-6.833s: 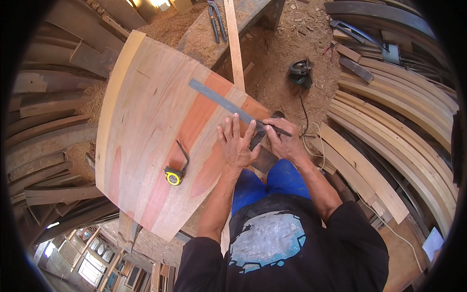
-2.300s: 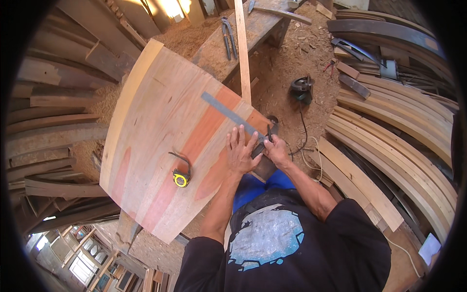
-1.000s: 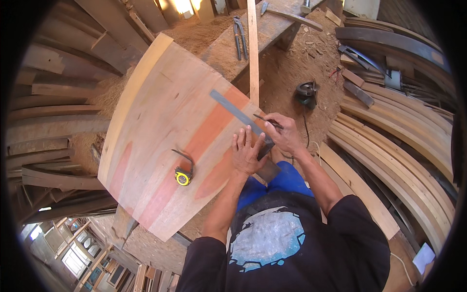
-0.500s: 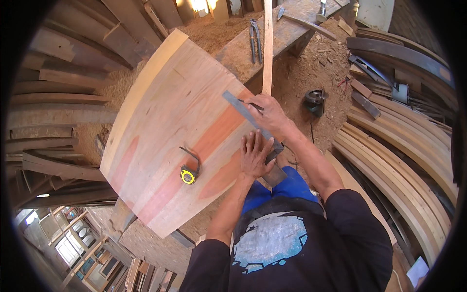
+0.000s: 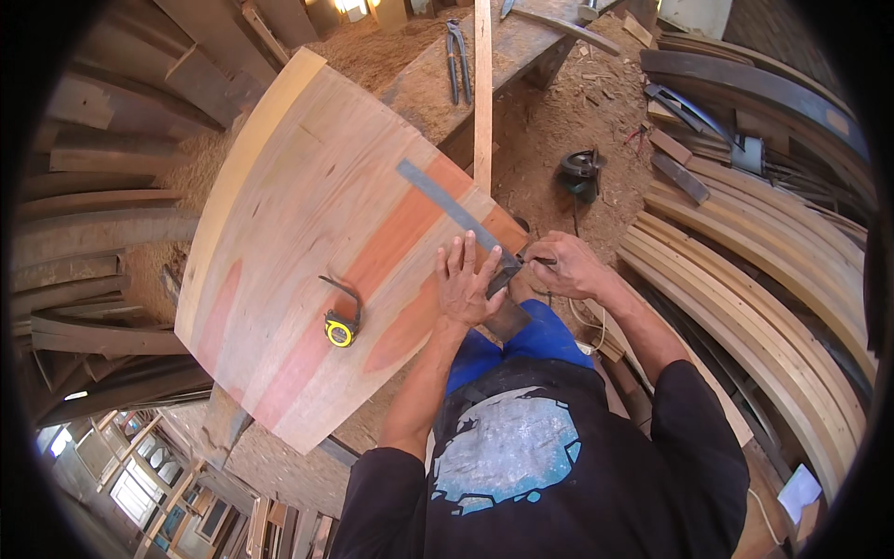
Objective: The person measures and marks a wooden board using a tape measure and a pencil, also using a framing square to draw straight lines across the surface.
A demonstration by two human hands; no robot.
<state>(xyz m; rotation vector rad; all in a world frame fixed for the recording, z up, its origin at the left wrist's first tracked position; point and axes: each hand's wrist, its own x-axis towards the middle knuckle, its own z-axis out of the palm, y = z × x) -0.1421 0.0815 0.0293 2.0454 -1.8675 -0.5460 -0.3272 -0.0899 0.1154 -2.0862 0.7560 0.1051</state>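
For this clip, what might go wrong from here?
The left hand rests at just the near end of the square, so its far end might swing if the right hand, with its dark pencil-like tool, nudges it. The tape measure lies loose on the wooden panel and could slide if jolted. The power saw on the littered floor might trip someone.

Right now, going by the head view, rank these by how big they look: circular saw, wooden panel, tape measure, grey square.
1. Wooden panel
2. Grey square
Unranked, both smaller: tape measure and circular saw; they look too alike to separate.
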